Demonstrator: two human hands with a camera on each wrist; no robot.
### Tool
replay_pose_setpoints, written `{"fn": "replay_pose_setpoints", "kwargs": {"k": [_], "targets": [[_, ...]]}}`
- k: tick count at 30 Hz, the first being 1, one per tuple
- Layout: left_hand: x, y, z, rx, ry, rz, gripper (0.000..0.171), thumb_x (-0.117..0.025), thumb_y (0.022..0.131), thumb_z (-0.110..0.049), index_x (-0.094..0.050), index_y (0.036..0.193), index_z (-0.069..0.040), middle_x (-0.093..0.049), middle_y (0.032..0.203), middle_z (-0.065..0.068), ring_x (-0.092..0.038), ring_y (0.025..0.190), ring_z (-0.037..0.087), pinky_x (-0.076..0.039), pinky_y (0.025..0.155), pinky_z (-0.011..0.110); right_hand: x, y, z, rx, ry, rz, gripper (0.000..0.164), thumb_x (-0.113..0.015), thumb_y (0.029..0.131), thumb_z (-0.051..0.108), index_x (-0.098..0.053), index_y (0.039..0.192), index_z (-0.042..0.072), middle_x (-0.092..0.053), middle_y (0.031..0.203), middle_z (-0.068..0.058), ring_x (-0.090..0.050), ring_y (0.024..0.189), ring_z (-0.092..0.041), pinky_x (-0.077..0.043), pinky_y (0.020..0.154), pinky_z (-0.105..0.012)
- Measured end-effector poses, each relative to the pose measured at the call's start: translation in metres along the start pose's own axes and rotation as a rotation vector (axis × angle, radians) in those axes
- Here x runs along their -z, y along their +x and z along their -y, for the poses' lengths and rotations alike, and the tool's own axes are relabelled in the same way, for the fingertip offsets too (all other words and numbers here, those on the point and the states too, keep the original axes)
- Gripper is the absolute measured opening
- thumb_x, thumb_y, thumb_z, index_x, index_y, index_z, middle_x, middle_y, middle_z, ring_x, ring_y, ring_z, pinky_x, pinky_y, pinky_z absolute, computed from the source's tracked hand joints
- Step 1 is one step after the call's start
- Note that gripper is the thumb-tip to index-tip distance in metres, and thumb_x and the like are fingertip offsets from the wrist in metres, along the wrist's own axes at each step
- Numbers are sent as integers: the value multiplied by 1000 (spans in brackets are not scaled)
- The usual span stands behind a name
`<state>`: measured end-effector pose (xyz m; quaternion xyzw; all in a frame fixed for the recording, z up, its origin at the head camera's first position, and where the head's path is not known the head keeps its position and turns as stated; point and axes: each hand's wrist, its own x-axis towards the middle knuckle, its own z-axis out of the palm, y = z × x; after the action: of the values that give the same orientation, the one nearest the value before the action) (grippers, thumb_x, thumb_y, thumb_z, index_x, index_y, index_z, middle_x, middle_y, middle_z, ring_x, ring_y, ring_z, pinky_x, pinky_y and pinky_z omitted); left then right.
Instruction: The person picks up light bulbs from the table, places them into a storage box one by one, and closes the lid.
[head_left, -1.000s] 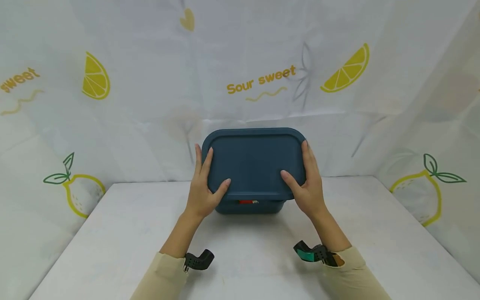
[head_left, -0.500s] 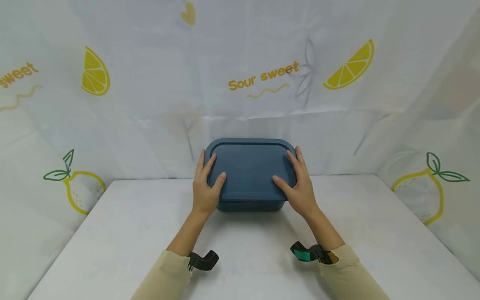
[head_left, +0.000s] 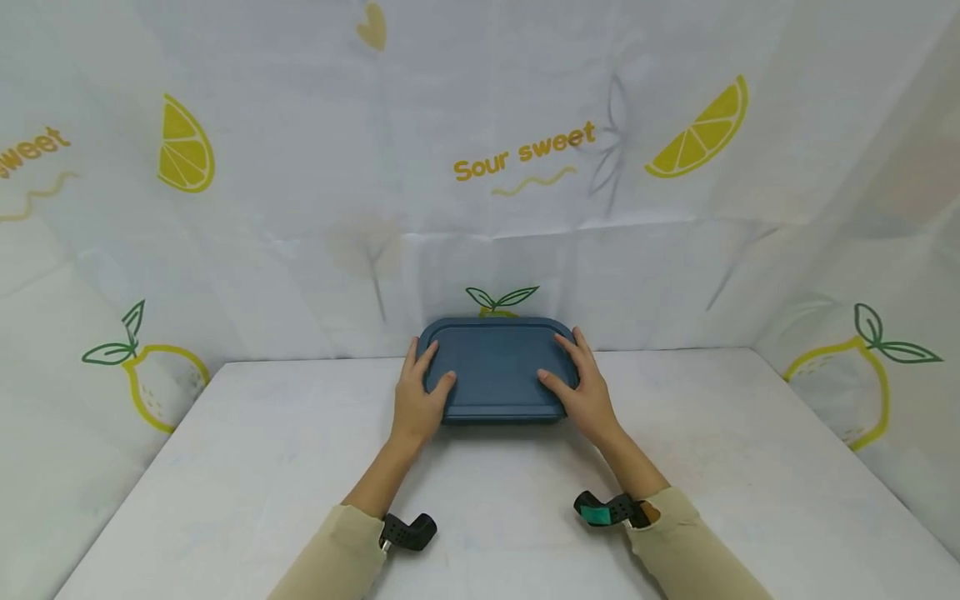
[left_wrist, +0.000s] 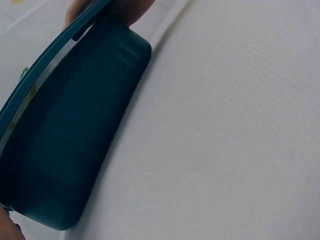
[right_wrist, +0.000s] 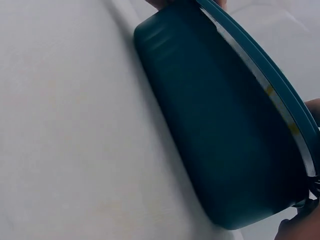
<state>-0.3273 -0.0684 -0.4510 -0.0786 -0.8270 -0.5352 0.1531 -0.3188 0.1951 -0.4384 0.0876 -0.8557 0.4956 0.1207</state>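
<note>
A dark blue rectangular lid with rounded corners covers the matching storage box on the table. In both wrist views a thin light gap shows between the lid and the box's rim. My left hand holds the lid's left side, thumb on top and fingers spread along the edge. At the right side my right hand holds it the same way. From the head view only a narrow strip of the box's front shows, and its inside is hidden under the lid.
The white table reaches back to a white cloth backdrop printed with lemons and lettering. Black wrist devices sit below both hands, by the beige sleeves. The box stands near the table's back edge.
The lid has come down from a raised, tilted position to lie lower and flatter over the box. Both hands have lowered with it, slightly closer together. A red item inside the box is now hidden.
</note>
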Motion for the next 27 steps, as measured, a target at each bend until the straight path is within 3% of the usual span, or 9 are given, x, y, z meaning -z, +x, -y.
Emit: {"fn": "replay_pose_setpoints", "kwargs": {"k": [11,20,27], "targets": [[-3,-3,6,64,3,17,59,-57,99,-29,-45,152,-6,-21,167,23,-21,154,44,-23,124,61,-4,1,-3,-103,-68,25,70,-58,102,34,-29,159,6,-12,171,-13,-10,159,-36,-12,128,-56],[-1,-4,4,90,11,23,58,-54,101,-29,-44,153,-7,-22,167,21,-21,155,43,-21,125,60,1,3,-10,-55,-167,89,76,-58,101,34,-23,161,4,-9,172,-14,-9,159,-37,-15,127,-59],[-3,-2,3,108,26,26,57,-52,101,-29,-44,153,-8,-24,167,19,-23,155,41,-22,126,58,5,6,-10,-71,-170,118,73,-54,102,34,-22,161,5,-7,172,-16,-8,159,-39,-14,126,-61]]}}
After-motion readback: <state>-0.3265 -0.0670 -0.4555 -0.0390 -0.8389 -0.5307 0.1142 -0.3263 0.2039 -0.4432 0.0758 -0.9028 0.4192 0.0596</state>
